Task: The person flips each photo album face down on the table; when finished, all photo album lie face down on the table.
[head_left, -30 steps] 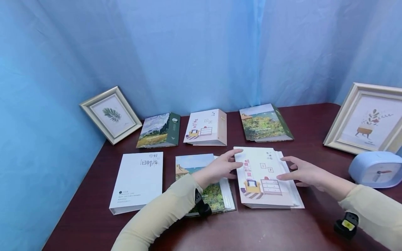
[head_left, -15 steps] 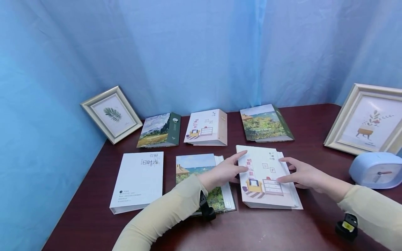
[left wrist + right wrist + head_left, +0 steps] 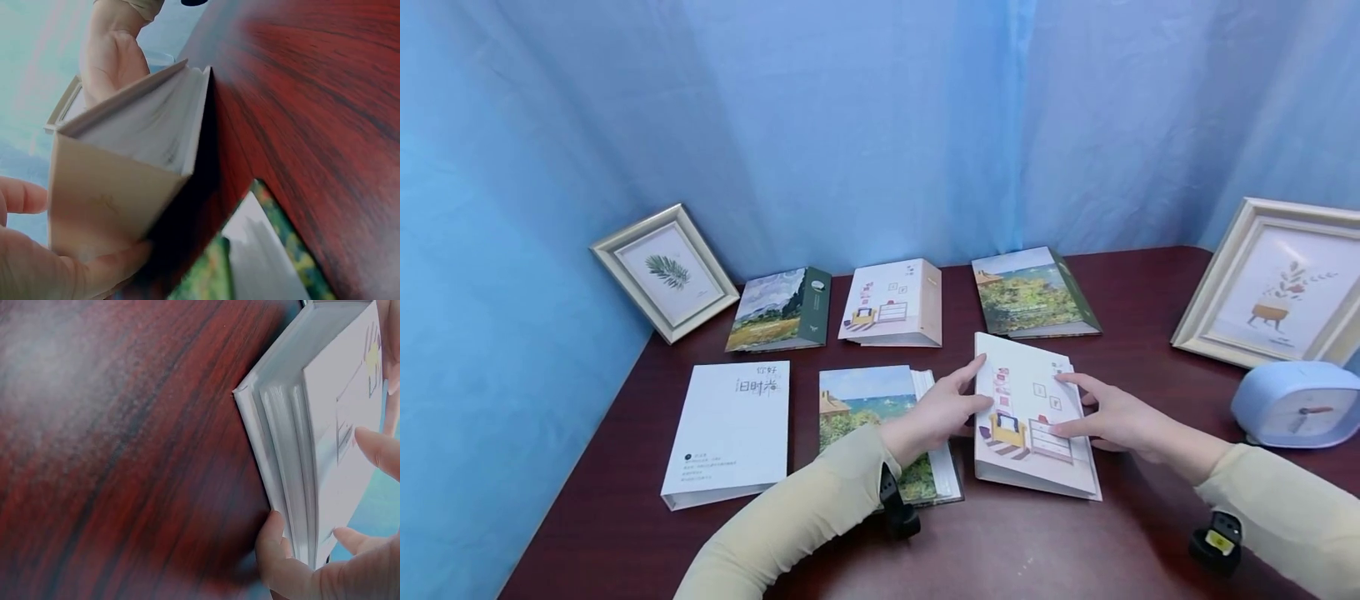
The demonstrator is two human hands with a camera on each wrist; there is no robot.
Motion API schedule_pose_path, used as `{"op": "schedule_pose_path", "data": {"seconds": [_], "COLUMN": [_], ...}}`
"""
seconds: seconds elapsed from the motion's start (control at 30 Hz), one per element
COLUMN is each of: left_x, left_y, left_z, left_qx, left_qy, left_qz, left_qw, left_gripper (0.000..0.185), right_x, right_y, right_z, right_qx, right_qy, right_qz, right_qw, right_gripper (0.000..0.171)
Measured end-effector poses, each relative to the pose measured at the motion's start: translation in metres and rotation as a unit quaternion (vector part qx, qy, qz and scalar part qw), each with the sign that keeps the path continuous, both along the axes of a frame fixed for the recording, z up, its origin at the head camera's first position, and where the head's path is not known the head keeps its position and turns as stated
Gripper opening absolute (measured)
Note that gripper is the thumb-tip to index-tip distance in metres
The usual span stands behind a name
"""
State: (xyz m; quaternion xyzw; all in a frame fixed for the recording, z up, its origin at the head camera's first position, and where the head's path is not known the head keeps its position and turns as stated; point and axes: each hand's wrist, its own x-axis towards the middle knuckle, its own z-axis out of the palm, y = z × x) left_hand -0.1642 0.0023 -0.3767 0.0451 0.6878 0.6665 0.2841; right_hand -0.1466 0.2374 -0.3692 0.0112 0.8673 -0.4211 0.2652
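White album cover: "你好 旧时光".

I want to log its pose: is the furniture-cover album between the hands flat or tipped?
Tipped: the album has its left edge raised off the table.

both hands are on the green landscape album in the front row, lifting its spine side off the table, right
Not quite: the left hand and right hand hold the white album with the armchair drawing, not the green landscape album, which lies flat beside it. The head view shows this. The rest holds: the spine side is raised off the table.
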Motion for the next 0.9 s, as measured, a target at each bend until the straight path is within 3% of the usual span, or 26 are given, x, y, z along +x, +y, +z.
{"op": "schedule_pose_path", "data": {"seconds": [0.2,0.6,0.9], "left_x": [-0.001,0.001,0.002], "left_y": [-0.003,-0.014,-0.02], "left_z": [-0.001,0.017,0.023], "left_qx": [0.012,0.02,0.015], "left_qy": [0.003,0.015,0.021], "left_qz": [0.005,-0.017,-0.021], "left_qw": [0.9999,0.9996,0.9995], "left_gripper": [0.062,0.06,0.058], "right_x": [0.0,-0.001,-0.002], "right_y": [-0.001,-0.005,-0.01], "right_z": [0.0,-0.001,-0.001], "right_qx": [-0.005,-0.048,-0.069], "right_qy": [-0.007,-0.015,-0.022], "right_qz": [-0.003,0.0,-0.002], "right_qw": [1.0,0.999,0.997], "right_gripper": [0.102,0.099,0.099]}}
